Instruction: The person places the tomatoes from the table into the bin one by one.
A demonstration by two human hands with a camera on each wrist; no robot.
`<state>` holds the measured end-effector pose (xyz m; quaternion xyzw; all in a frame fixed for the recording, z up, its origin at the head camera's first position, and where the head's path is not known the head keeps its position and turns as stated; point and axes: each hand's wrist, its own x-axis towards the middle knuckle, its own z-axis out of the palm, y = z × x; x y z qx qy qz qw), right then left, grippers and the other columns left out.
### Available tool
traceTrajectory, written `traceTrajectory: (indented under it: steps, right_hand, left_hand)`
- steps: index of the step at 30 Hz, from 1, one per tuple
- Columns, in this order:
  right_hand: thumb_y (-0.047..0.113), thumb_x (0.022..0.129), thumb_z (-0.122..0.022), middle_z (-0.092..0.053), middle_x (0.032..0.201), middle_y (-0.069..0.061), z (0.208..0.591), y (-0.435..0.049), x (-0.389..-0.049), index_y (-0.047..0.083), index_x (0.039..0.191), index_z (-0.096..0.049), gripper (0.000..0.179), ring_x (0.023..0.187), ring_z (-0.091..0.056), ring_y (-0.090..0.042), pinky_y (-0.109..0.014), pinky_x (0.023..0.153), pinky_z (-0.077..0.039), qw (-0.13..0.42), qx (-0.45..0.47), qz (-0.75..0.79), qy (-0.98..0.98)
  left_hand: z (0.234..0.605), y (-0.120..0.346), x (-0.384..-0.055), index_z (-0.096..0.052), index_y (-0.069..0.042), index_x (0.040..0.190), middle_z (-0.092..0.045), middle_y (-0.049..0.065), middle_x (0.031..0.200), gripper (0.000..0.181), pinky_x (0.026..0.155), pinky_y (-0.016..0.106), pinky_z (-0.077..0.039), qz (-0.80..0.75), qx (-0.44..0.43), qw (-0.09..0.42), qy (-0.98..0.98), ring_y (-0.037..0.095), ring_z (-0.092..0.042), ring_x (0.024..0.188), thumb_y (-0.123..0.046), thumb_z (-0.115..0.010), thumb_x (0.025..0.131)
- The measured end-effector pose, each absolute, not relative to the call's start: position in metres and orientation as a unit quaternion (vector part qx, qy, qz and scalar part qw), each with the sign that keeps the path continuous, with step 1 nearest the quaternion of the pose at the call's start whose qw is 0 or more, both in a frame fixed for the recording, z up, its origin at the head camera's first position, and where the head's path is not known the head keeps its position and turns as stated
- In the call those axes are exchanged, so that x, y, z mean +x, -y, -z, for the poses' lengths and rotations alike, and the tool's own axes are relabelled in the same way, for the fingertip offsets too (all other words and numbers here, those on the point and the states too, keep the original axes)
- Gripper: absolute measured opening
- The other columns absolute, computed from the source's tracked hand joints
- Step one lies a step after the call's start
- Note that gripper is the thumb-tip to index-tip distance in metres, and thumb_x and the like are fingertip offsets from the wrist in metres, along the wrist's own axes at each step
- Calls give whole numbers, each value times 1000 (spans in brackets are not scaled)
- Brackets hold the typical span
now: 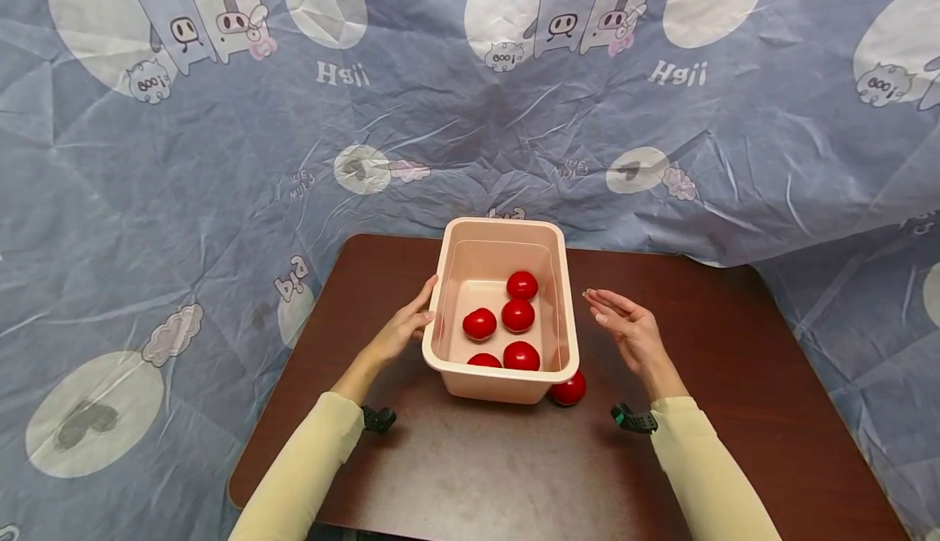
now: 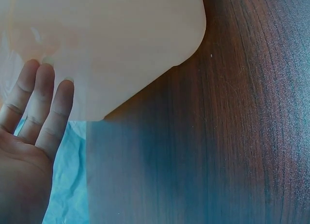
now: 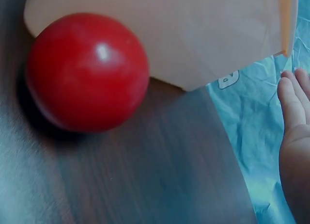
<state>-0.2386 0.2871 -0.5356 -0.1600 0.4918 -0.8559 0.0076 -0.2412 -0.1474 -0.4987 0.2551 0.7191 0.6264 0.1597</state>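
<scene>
A pale pink plastic bin point(image 1: 503, 388) stands on the table with several glossy red, tomato-like balls point(image 1: 518, 315) on its floor. My left hand point(image 1: 400, 330) touches the bin's left side, fingers extended along the outer wall and thumb up at the rim. In the left wrist view, those fingers point(image 2: 59, 105) look nearly straight against the pale wall. To the right of the bin, my right hand point(image 1: 630, 333) is held apart from it, fingers extended, holding nothing. One more red ball point(image 3: 87, 72) lies outside, close against the bin's front right corner, which partly covers it from above.
The dark brown wooden table point(image 1: 705, 378) reaches out on both sides of the bin and in front of it. Behind it hangs a wrinkled blue cartoon-print sheet point(image 1: 426, 108), down past the table's back edge. A dark band point(image 1: 635, 419) is on the right wrist.
</scene>
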Motion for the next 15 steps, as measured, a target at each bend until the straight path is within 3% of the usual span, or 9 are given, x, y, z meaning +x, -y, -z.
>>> traceTrajectory:
  steps: [3, 10, 15]
  right_hand:
    - [-20, 89, -48, -55, 138, -23, 540, -289, -235, -18, 140, -37, 51, 128, -55, -29, -31, 98, -49, 26, -164, 840, -517]
    - [-11, 91, -55, -58, 138, -16, 551, -291, -228, -18, 140, -35, 54, 127, -57, -24, -33, 102, -46, 62, -154, 790, -591]
    - [-10, 90, -57, -59, 137, -12, 559, -293, -222, -18, 141, -33, 57, 128, -55, -24, -31, 99, -48, 84, -142, 756, -634]
  left_hand:
    - [498, 147, -241, -4, -16, 158, -16, 19, 161, 66, 84, 39, -55, -624, 254, 159, -721, 33, -56, 117, -14, -37, 101]
    - [499, 147, -243, -2, -14, 158, -18, 23, 160, 66, 88, 59, -50, -624, 259, 155, -721, 24, -58, 113, -14, -37, 102]
    - [517, 149, -252, -2, -19, 158, -15, 18, 162, 65, 88, 56, -51, -627, 253, 151, -721, 26, -59, 114, -14, -36, 102]
